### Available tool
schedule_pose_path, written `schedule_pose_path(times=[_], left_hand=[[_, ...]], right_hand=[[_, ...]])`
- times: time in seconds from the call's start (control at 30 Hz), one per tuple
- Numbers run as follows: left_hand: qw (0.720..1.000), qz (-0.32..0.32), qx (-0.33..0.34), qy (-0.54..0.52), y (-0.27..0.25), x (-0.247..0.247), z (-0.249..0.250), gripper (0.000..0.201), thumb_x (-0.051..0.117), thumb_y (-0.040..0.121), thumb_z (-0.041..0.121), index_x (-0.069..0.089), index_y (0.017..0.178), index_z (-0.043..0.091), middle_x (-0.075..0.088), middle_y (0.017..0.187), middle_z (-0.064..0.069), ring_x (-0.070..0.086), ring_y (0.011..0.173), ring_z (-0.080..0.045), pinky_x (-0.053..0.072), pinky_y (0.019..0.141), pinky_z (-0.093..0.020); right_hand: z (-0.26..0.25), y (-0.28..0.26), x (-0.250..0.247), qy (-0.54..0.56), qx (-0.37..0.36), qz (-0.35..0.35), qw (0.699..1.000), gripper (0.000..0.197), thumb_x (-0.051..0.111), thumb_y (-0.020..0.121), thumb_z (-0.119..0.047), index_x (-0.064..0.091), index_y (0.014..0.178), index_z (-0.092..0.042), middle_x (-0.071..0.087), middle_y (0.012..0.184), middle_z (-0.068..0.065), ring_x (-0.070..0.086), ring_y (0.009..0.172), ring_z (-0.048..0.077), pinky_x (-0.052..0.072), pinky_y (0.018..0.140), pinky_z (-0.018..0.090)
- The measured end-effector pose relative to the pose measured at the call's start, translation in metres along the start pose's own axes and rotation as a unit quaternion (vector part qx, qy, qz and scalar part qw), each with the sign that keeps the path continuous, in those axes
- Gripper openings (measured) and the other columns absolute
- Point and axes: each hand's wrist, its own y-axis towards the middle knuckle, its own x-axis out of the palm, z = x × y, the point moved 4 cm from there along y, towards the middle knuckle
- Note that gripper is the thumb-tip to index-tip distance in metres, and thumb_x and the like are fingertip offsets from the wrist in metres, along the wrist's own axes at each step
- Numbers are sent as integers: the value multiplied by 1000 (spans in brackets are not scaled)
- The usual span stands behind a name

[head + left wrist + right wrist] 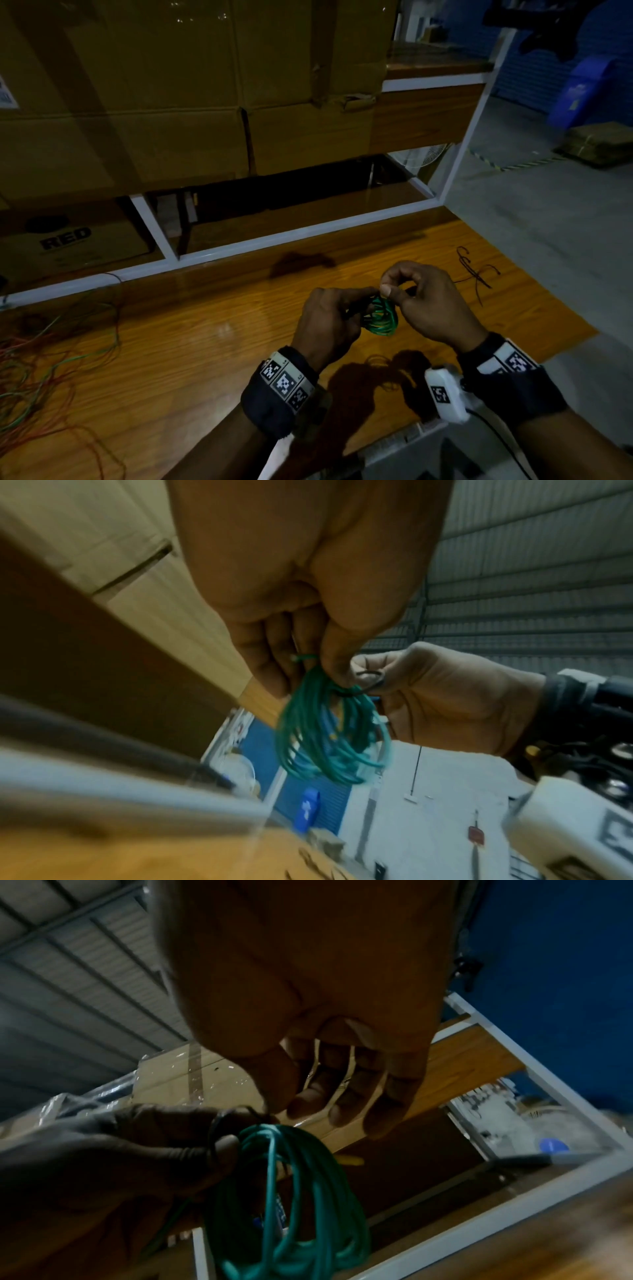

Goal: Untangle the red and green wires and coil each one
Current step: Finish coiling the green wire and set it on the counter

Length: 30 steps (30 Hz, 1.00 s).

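Both hands pinch green wire coil, above wooden table

Left hand pinches top of green wire coil; right hand holds thin black tie at coil.

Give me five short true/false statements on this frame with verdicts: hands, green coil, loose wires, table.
1. The left hand holds the green coil. True.
2. The green coil lies flat on the table. False: it is held above it.
3. The right hand rests open on the table. False: its fingers pinch a thin dark tie at the coil's top.
4. Tangled red and green wires lie on the table's left side. True.
5. Thin dark strands lie on the table beyond the right hand. True.
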Motion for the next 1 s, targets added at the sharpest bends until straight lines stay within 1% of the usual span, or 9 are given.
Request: schedule_pose_path(times=[0.1,0.17,0.3,0.37,0.5,0.63,0.7,0.83,1.0], left_hand=[[998,-55,3,18,4,-4,2,44,63,90,-4,71,129,15,75,119,0,67,110,-8,49,81,-1],[997,-77,6,6,5,-5,4,41,63,93,-2,71,129,14,76,118,0,69,107,-9,56,79,-11],[996,-85,-11,-28,10,-4,6,34,64,97,3,71,128,14,77,113,0,71,101,-7,59,78,-19],[995,-93,-13,-36,11,-1,6,28,65,99,13,72,126,15,78,109,1,71,96,-6,61,76,-25],[993,-117,22,17,11,3,12,27,63,101,19,73,126,15,76,103,1,68,90,-11,55,71,-32],[991,-125,38,36,16,4,15,27,63,100,19,73,125,15,74,104,3,64,88,-9,42,65,-16],[990,-128,44,37,16,6,18,28,61,101,20,72,126,15,73,103,3,63,87,-10,43,64,-16],[994,-99,-22,-36,13,19,11,27,59,104,22,71,128,16,76,103,2,68,89,-10,58,74,-33],[963,-26,-144,-224,14,41,-8,18,62,102,13,75,114,14,78,87,-5,73,80,-18,62,76,-44]], right_hand=[[-3,8,-14,41,31,44,998,13,68,95,-17,66,85,-25,69,93,-6,64,95,9,54,82,38],[-2,13,-25,86,50,72,992,13,67,96,-17,67,84,-22,70,93,-5,64,96,10,50,84,35],[1,16,-26,184,88,63,977,15,62,100,-13,66,86,-15,70,92,11,66,95,31,56,82,50],[4,15,-22,253,122,52,958,17,56,102,-9,64,87,-10,71,92,10,70,99,28,57,80,46],[9,10,-13,314,158,46,935,24,48,107,-11,58,85,-8,61,82,7,66,82,21,52,63,31],[14,11,-10,334,186,77,921,25,46,107,-7,55,84,-5,56,80,8,57,75,20,52,58,25],[17,11,-11,349,195,92,912,24,47,107,-6,56,84,-6,56,79,8,56,75,21,53,57,24],[24,3,-19,374,198,77,903,16,55,105,-15,60,92,-6,62,81,7,64,81,20,57,65,29],[43,-27,-29,368,236,51,898,31,61,98,-37,64,120,-15,76,108,6,71,105,21,59,88,45]])
